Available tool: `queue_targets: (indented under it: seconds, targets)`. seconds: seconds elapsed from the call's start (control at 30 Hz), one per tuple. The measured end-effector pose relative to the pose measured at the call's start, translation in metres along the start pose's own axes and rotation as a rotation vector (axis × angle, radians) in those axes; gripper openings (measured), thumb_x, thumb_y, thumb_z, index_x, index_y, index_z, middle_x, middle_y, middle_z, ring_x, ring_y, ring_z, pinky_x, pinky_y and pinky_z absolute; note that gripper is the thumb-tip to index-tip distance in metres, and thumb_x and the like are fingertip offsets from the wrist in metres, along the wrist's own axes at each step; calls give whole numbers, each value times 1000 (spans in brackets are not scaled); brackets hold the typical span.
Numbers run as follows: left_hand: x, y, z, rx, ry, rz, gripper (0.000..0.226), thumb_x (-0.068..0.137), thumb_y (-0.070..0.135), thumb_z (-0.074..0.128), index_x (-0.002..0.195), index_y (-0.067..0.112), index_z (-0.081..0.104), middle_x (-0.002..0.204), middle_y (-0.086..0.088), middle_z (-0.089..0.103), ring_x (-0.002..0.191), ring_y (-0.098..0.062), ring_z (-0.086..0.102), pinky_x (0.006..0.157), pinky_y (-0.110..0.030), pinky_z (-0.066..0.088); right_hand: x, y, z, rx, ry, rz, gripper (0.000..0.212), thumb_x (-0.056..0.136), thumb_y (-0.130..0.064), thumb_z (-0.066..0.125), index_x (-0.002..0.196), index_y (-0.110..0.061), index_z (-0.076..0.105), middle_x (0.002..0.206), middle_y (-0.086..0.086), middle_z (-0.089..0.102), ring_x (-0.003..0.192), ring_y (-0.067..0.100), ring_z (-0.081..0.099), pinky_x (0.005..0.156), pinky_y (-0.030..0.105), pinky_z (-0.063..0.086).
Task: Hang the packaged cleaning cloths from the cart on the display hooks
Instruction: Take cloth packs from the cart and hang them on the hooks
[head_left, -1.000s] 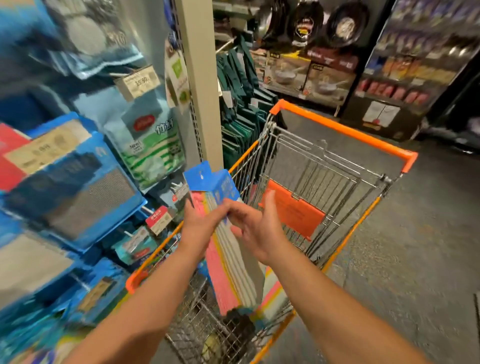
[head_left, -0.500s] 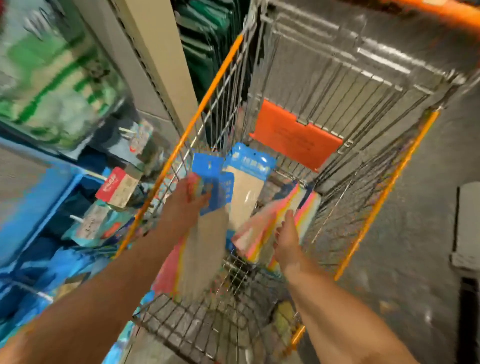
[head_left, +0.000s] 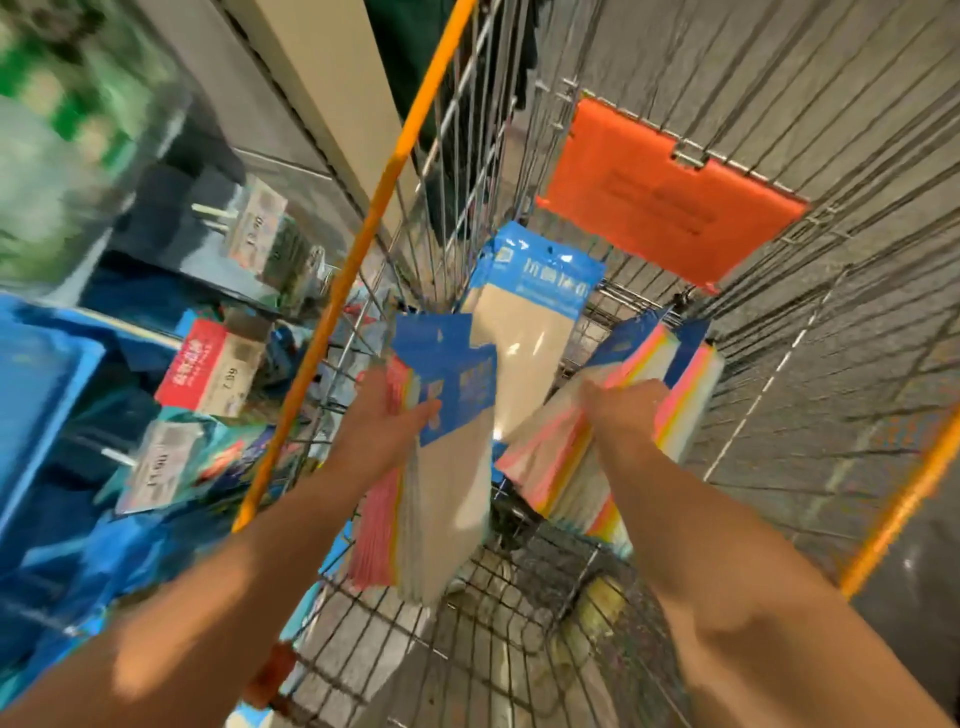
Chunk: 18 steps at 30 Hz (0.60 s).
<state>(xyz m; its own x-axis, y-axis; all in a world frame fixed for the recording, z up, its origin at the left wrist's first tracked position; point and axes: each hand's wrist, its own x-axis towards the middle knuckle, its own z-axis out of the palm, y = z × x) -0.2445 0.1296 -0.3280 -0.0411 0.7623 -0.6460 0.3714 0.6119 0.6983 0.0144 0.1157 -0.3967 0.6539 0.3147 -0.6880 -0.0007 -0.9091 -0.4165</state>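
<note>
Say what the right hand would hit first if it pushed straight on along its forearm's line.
The right hand already grips a pack bundle in the cart. Beyond that, probably the cart's far wire wall below the orange flap; depth is unclear.

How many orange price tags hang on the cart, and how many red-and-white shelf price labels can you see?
1 orange tag, clipped on the cart's far wire wall. 1 red-and-white price label, on a display hook left of the cart; paler labels hang near it, and blur may hide others.
</note>
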Motion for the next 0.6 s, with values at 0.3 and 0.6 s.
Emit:
queue_targets:
  seconds: [0.3, 0.6]
  targets:
    - [-5, 0, -2, -83, -81, -3, 57, 75, 31, 74, 128, 34, 51, 124, 7, 63, 113, -17, 61, 95, -49, 51, 11, -1, -19, -288, 72, -71, 51, 77, -56, 67, 105, -14, 64, 117, 10, 47, 101, 33, 55, 80, 33, 47]
    - [-10, -12, -3, -143, -17, -26, 73, 67, 54, 75, 133, 38, 47, 134, 7, 57, 119, -19, 58, 97, -49, 49, 21, -19, -8, -102, -3, -51, 95, 69, -45, 80, 137, -9, 26, 133, 19, 49, 114, 39, 55, 85, 44, 50]
